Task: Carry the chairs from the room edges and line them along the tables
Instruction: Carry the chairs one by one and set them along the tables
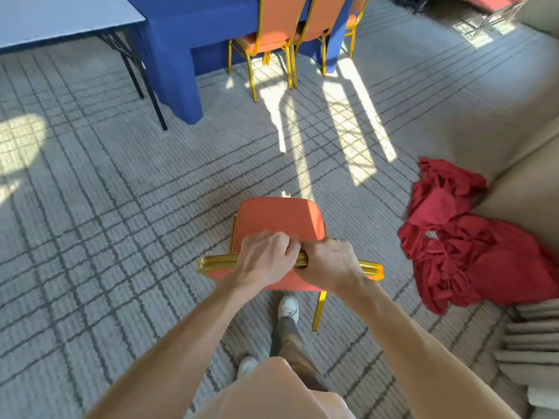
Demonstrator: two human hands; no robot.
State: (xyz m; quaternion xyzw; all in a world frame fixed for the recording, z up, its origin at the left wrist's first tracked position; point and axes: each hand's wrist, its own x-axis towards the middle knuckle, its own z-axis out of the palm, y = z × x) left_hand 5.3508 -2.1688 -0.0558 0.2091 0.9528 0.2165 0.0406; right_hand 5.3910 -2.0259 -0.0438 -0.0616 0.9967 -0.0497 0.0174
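Note:
An orange chair (279, 220) with a gold frame is right in front of me, seen from above over the grey carpet. My left hand (266, 257) and my right hand (331, 261) grip the gold top rail of its backrest side by side, fingers curled over it. Ahead stands a table with a blue cloth (187, 34). Three matching orange chairs (272, 28) are lined along its right side. Whether the held chair's legs touch the floor I cannot tell.
A bare grey folding table (60, 22) stands at the far left, its black legs on the carpet. A heap of red cloth (472, 234) lies on the floor to my right against beige draped fabric (520, 176). Open patterned carpet lies between me and the tables.

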